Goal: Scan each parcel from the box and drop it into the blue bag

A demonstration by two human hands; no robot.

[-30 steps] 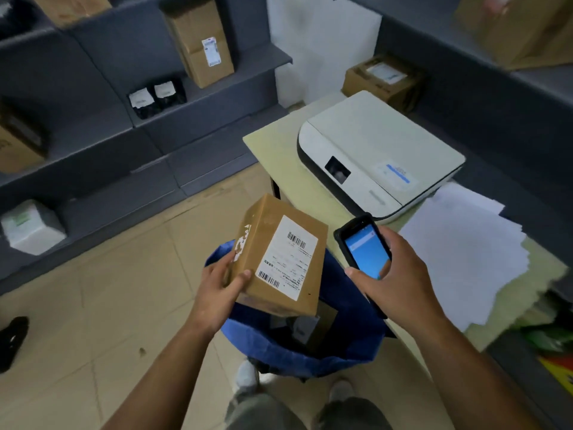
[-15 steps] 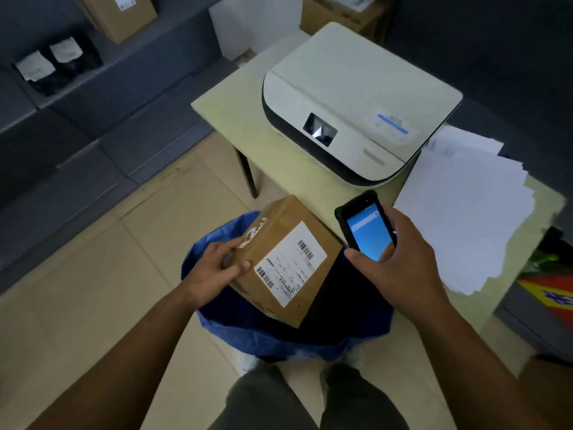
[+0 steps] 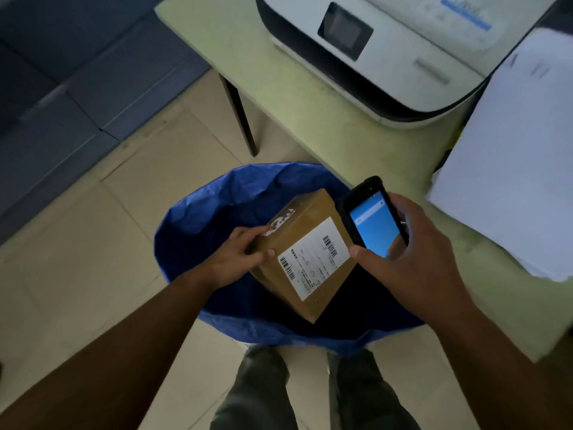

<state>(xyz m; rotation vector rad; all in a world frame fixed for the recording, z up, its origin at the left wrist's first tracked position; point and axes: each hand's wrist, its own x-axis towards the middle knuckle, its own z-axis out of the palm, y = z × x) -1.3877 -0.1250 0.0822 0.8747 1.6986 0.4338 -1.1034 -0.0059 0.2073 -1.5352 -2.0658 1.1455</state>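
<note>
A brown cardboard parcel (image 3: 305,243) with a white barcode label faces up, tilted, right over the mouth of the blue bag (image 3: 204,212) on the floor. My left hand (image 3: 238,256) grips the parcel's left end, thumb on top. My right hand (image 3: 412,256) holds a black handheld scanner (image 3: 372,217), blue screen lit, touching or just above the parcel's right corner. The bag's inside is dark and its contents are hidden.
A pale green table (image 3: 279,66) stands behind and right of the bag, carrying a white printer (image 3: 403,48) and a stack of white paper (image 3: 508,150). Its dark leg (image 3: 240,116) stands near the bag. Grey shelving (image 3: 77,72) lines the left. My legs (image 3: 310,392) are below the bag.
My view has tilted down and moved closer. My left hand has lowered the parcel toward the bag's mouth. The scanner has stayed beside the parcel's right corner.
</note>
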